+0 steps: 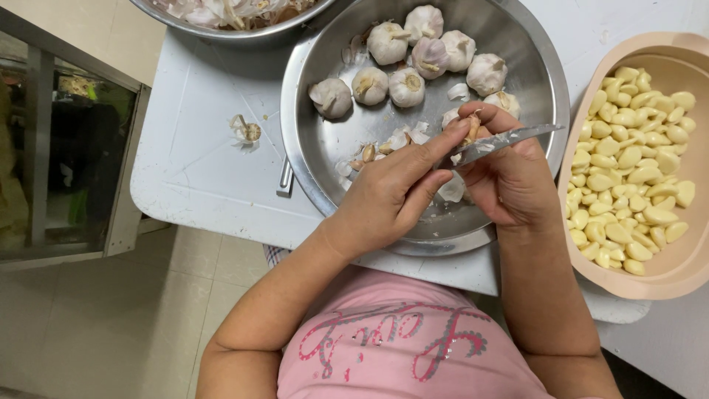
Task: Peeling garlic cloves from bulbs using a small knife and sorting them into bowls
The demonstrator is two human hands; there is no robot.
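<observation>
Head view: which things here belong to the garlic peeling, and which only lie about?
In use: left hand, right hand, knife, clove, bulbs, steel bowl, peeled cloves, beige tub.
Lying about: loose husk, skins bowl.

You see white, faintly purple-streaked garlic bulbs (413, 55) in a silvery steel bowl (325, 148), and pale yellow peeled cloves (628, 170) in a beige-pink tub (665, 284). Your knife blade (502, 140) is grey steel, the table (199, 148) white, your shirt (399, 347) pink with sequinned lettering.
</observation>
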